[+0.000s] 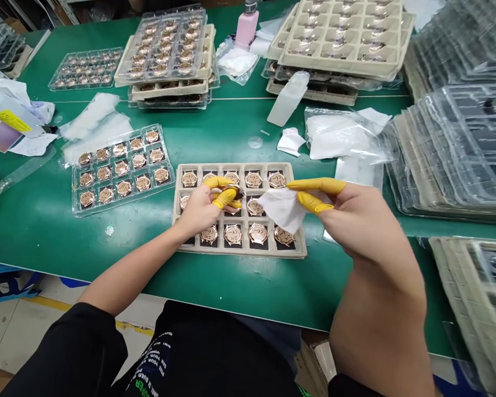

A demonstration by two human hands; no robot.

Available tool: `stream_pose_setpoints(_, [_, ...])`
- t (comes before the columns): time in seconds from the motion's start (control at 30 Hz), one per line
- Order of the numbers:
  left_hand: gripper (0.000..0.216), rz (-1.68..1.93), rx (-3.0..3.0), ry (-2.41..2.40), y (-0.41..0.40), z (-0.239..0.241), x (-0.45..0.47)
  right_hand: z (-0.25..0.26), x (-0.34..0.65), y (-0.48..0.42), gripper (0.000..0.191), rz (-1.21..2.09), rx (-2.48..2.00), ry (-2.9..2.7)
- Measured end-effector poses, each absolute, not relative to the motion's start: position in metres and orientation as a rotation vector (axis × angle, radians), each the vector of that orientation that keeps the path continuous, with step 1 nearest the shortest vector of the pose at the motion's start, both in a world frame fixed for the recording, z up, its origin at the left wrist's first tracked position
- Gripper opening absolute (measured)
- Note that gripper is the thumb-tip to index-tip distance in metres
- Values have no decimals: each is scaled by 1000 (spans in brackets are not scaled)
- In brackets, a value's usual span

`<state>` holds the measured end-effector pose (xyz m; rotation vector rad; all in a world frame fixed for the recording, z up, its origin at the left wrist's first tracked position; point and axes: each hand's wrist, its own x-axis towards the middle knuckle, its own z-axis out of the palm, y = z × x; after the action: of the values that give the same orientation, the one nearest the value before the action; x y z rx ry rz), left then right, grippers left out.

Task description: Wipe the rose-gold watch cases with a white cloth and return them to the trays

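A beige tray (181, 242) of rose-gold watch cases lies on the green table in front of me. My left hand (204, 207), with yellow finger cots, hovers over the tray's left side and pinches one watch case (233, 193) between its fingertips. My right hand (355, 220), also in yellow cots, is over the tray's right edge and pinches a white wiping cloth (283, 208), which hangs just right of the held case.
A clear tray (77, 205) of watch cases sits to the left. Stacked trays (169, 91) and a pink bottle (246, 25) stand at the back. Plastic bags (341, 132) and piles of clear lids (454, 149) fill the right side. The table edge runs close to my body.
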<state>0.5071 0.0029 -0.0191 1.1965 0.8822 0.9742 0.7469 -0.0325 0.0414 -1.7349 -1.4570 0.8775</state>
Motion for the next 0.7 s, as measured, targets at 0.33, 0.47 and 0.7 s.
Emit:
stream_pose_setpoints(0.33, [25,1101,1157,1027,-21,-26,508,10,707,-34,20,952,-1405,-1159])
stream_pose_setpoints(0.47, [18,1093,1302,1024,-27,-27,507,9,683,-44,22,943,-1257,-1345])
stream_pose_setpoints(0.7, [22,1165,1291,938,-29,-28,509,-8,687,-41,38,68,-1067,-1813])
